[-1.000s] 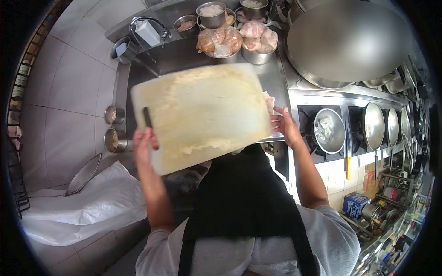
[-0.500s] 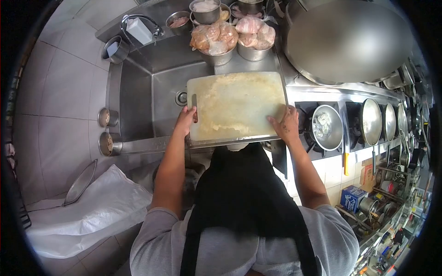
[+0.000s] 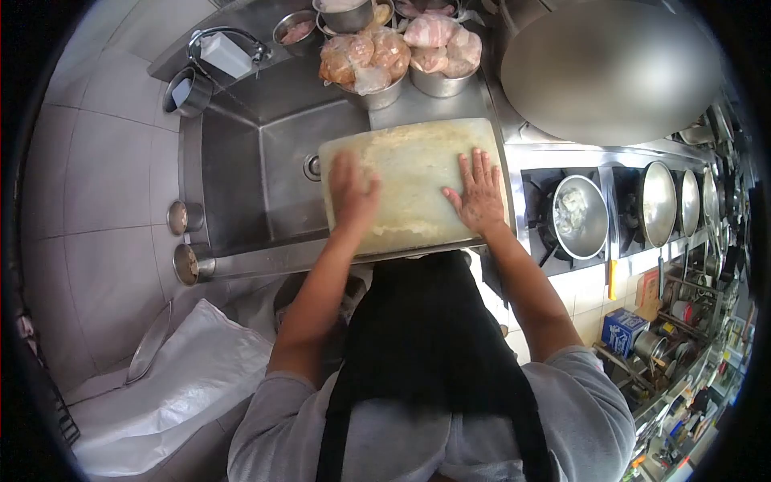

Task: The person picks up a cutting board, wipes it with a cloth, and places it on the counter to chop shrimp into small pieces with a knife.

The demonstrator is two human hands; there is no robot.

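A worn, pale cutting board with yellowish stains lies across the front of the steel counter, its left end over the edge of the sink. My right hand rests on the board's right side, palm down, fingers stretched forward. Over the left part of the board is my left hand, smeared by motion, with the thumb apart from the other fingers. That hand covers the board's handle slot. Neither hand holds anything.
Behind the board stand steel pots with bagged meat and pale bagged pieces. A faucet is at the sink's back. On the right, a pan with whitish contents sits on the stove. A white sack lies lower left.
Both hands have let go of the board's side edges and moved onto its top, the left one inward to the right, the right one inward and forward. The view has shifted slightly.
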